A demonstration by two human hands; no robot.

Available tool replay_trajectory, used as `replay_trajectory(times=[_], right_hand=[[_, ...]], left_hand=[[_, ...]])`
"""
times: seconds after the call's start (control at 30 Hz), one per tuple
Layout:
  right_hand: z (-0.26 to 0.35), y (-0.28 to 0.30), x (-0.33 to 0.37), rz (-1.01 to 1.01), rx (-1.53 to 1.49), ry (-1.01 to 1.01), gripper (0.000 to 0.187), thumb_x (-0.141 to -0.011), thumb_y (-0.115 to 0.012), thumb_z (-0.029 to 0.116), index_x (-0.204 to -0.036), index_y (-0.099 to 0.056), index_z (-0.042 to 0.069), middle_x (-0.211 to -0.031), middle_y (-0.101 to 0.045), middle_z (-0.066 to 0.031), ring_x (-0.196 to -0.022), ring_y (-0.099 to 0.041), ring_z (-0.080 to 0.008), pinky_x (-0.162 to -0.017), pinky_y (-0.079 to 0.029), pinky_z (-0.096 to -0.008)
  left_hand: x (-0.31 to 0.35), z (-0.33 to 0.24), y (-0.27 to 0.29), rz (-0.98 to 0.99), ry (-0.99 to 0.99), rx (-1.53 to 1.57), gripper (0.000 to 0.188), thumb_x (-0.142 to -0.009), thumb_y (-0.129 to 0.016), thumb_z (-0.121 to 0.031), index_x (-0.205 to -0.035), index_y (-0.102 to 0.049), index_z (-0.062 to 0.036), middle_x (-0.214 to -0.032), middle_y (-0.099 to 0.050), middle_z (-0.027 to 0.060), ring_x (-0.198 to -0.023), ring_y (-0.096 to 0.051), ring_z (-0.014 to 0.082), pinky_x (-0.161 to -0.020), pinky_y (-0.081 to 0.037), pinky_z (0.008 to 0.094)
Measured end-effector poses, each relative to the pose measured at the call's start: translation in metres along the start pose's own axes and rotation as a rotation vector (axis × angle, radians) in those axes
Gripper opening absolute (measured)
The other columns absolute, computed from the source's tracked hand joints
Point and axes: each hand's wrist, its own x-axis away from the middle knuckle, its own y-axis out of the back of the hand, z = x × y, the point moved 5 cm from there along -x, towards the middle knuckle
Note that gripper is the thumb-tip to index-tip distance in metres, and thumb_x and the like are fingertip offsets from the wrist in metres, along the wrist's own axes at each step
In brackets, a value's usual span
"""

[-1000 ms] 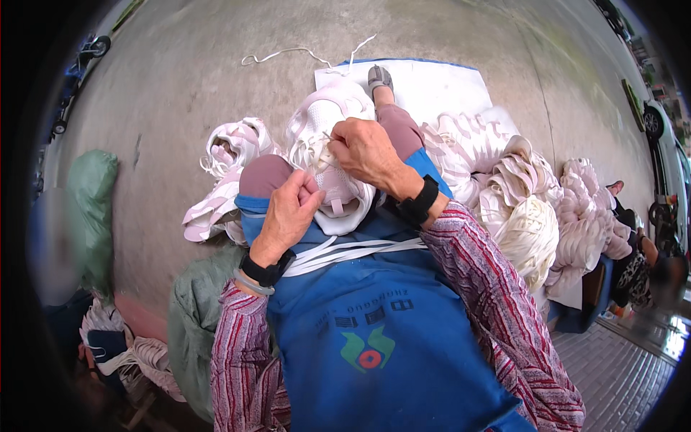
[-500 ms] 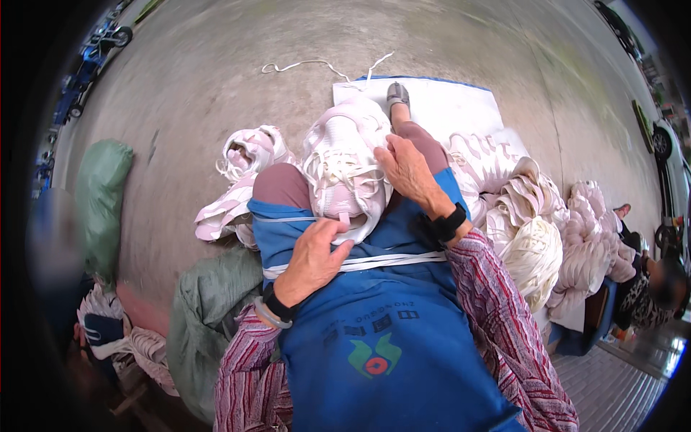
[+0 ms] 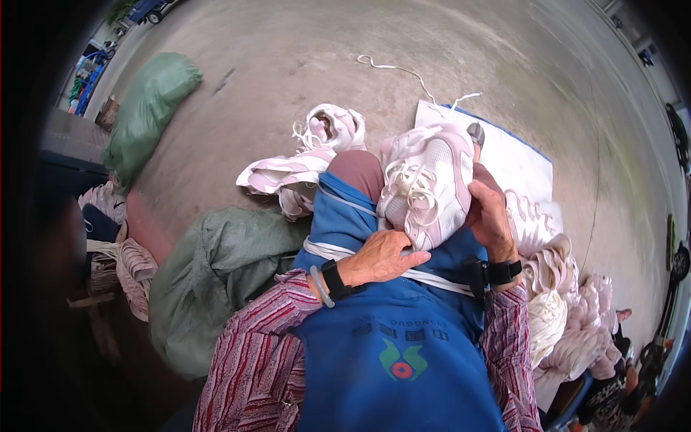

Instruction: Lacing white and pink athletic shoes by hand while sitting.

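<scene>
A white and pale pink sneaker upper [image 3: 432, 173] with loose white laces sits over my lap, its near end toward me. My left hand [image 3: 378, 258] grips that near end, thumb pointing right and fingers partly hidden. On the right side, my right hand [image 3: 492, 216] holds the upper's edge, with some fingers tucked behind it. Beneath lies my blue apron [image 3: 381, 317], with white cords [image 3: 330, 250] across it at the thighs. More pink and white uppers [image 3: 291, 173] lie on the ground just left of my knee.
Bundled uppers [image 3: 529, 219] and a cream coil [image 3: 548, 317] are at my right. A white sheet [image 3: 522, 155] lies ahead, with a loose lace [image 3: 403, 70] beyond it. Green sacks [image 3: 155, 104] stand at the left. A person [image 3: 612, 399] is at the lower right.
The upper has turned, its far end swinging right. My right hand has moved from its top to its right edge; my left has closed on the near end. The view has shifted left.
</scene>
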Motion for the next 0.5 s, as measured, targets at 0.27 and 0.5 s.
replay_trajectory(times=[0.27,0.5], right_hand=[[-0.025,-0.032,-0.017,0.054,0.043,-0.209,0.052,-0.098,-0.037,0.046,-0.116,-0.050,-0.001,-0.077,-0.059,-0.0090,-0.051,-0.060,-0.0160,-0.036,-0.045,-0.0254],[-0.018,-0.027,-0.016,-0.076,0.176,-0.068,0.028,-0.098,-0.047,0.027,-0.104,-0.054,0.001,-0.068,-0.058,-0.0067,-0.042,-0.056,-0.0133,-0.030,-0.040,-0.0214]], left_hand=[[0.042,-0.015,0.107,-0.414,-0.075,-0.036,0.039,-0.089,-0.061,-0.039,-0.102,-0.067,-0.0032,-0.086,-0.068,0.0092,-0.078,-0.065,0.0191,-0.069,-0.049,0.0320],[0.116,0.139,0.143,-0.467,-0.203,1.598,0.067,-0.096,-0.026,-0.057,-0.089,-0.065,-0.0021,-0.065,-0.056,0.0071,-0.075,-0.061,0.0250,-0.076,-0.055,0.0400]])
